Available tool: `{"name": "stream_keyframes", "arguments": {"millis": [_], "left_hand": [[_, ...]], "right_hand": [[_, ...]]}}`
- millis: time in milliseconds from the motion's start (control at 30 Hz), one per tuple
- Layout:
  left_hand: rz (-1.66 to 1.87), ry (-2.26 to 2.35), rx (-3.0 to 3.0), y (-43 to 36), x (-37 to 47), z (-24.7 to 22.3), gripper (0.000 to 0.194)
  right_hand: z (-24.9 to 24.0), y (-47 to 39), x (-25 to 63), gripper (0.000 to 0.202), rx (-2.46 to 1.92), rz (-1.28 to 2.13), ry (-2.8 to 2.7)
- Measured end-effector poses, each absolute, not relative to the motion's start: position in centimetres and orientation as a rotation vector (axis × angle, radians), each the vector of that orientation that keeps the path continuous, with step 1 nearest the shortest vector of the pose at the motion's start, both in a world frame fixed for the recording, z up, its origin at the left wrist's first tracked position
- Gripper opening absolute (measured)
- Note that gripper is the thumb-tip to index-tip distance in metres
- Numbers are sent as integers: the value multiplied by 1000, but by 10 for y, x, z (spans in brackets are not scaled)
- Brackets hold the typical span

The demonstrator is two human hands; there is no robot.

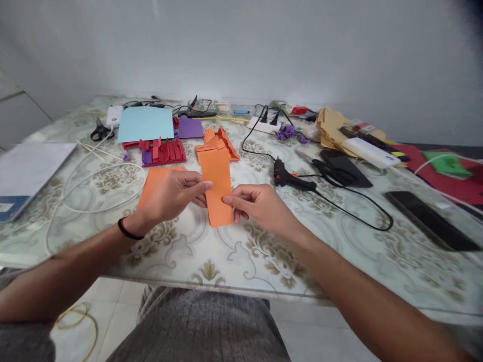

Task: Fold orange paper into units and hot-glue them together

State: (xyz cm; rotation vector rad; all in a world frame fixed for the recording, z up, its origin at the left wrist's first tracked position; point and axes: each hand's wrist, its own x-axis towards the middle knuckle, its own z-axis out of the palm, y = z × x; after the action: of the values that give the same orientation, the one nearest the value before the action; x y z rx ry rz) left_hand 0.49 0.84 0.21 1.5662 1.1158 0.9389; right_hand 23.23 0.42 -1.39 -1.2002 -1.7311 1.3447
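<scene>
A folded strip of orange paper (216, 173) is held upright between my two hands above the patterned table. My left hand (175, 193) pinches its left edge, thumb in front and fingers behind. Lower on the right edge, my right hand (260, 203) grips it between thumb and fingers. A flat orange sheet (153, 185) lies partly under my left hand. Behind the strip rest folded orange paper pieces (226, 143), next to folded red paper pieces (166, 152).
A glue gun (292, 178) with a looping black cord lies right of my hands, near black scissors (337, 172) and a dark phone (430, 218). Light blue paper (145, 124), a purple sheet (190, 127) and a power strip (264, 125) sit at the back. A white cable loops on the left.
</scene>
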Motion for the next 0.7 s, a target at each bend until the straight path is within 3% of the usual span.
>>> {"name": "stream_keyframes", "arguments": {"millis": [700], "left_hand": [[1070, 1118, 1584, 14, 3, 2, 40]], "right_hand": [[-19, 5, 233, 44, -1209, 1446, -1799]]}}
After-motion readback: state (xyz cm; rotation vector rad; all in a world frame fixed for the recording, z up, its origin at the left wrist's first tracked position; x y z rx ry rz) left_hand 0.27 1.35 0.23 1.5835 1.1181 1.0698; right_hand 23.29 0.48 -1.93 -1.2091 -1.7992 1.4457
